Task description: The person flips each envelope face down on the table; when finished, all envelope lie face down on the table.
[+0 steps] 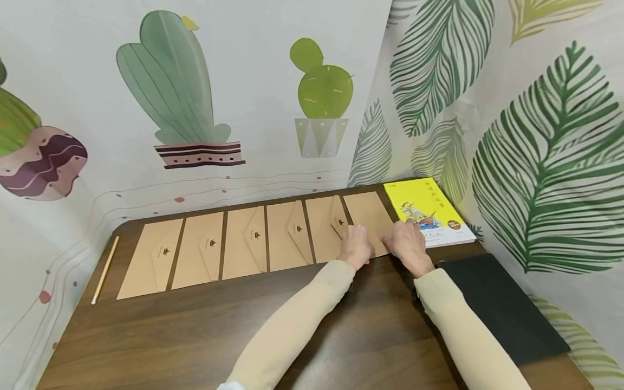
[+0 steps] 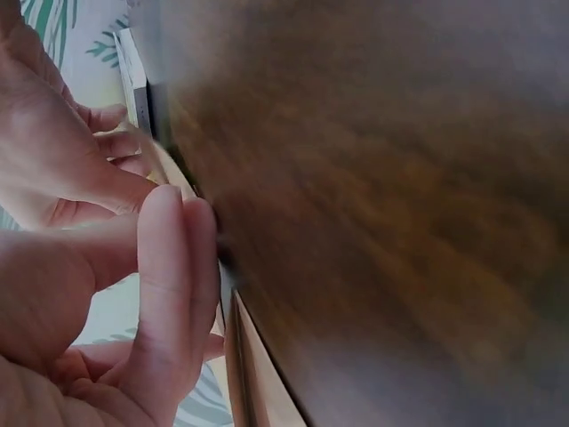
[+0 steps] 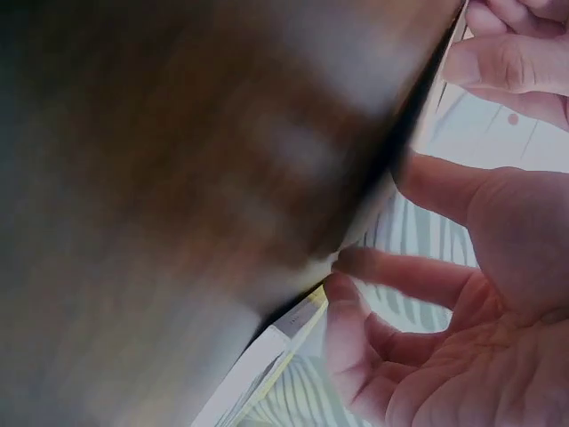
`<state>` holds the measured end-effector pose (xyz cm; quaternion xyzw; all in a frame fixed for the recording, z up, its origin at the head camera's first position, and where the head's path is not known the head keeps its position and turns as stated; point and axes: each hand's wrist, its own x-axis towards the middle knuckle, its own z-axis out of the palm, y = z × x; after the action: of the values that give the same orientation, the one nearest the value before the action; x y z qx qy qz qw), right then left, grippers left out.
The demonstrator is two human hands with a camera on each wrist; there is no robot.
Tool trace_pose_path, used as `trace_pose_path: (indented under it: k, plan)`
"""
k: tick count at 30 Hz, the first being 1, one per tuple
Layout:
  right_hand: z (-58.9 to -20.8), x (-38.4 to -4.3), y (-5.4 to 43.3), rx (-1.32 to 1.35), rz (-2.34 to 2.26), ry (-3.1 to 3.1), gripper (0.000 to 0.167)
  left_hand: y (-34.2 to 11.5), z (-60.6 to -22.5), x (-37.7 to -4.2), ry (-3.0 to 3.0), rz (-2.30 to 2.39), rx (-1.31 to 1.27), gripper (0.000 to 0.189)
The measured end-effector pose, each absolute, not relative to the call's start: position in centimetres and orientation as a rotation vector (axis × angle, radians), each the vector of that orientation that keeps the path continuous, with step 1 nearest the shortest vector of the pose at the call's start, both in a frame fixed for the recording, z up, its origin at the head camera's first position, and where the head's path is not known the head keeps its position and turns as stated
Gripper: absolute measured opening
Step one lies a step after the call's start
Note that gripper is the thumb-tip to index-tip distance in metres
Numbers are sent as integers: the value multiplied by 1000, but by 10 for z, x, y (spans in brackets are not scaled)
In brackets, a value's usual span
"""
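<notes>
Pinched at the near edge between thumb and fingers of a left hand point(image 1: 357, 246): the rightmost brown envelope point(image 1: 368, 211) on a desk point(image 1: 205, 336). At its near right corner, a right hand point(image 1: 410, 246), thumb and forefinger apart; cannot tell whether gripping. Leftward, five more envelopes point(image 1: 238, 238) and a thin stick point(image 1: 105, 271); rightward, a yellow book point(image 1: 414, 208) and a black mat point(image 1: 502, 306).

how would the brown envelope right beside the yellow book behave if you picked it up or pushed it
The envelope is probably light and a bit floppy, since it looks like thin paper. Pushed, it would likely slide rather than tip or roll, lying low on the smooth-looking table. It may crease if squeezed, as nothing visible stiffens it.
</notes>
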<state>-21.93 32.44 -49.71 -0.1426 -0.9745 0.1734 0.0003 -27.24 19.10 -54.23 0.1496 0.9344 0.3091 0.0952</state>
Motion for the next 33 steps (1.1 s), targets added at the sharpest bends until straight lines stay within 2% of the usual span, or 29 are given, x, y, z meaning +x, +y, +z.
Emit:
trace_pose_path:
  k: [5, 12, 15, 19, 22, 27, 29, 33]
  plan:
    - [-486, -212, 316, -407, 501, -3067, 37, 193, -542, -273, 2789, 858, 471, 14]
    - [-524, -233, 338, -387, 495, -3034, 39, 193, -539, -272, 2788, 797, 471, 13]
    - [-512, -226, 331, -375, 512, -3043, 40, 193, -541, -273, 2800, 797, 488, 17]
    - [-484, -209, 311, -335, 505, -2988, 38, 188, -544, -275, 2837, 825, 559, 32]
    - [-479, -205, 302, -246, 522, -2901, 36, 178, -545, -276, 2865, 880, 620, 37]
    - [-480, -205, 286, -138, 569, -2855, 37, 152, -530, -265, 2874, 973, 645, 24]
    - [-487, -208, 282, -119, 561, -2854, 39, 138, -509, -253, 2843, 1002, 613, 18]
    - [-481, -204, 263, -90, 619, -2898, 39, 112, -481, -236, 2767, 1095, 562, 17]
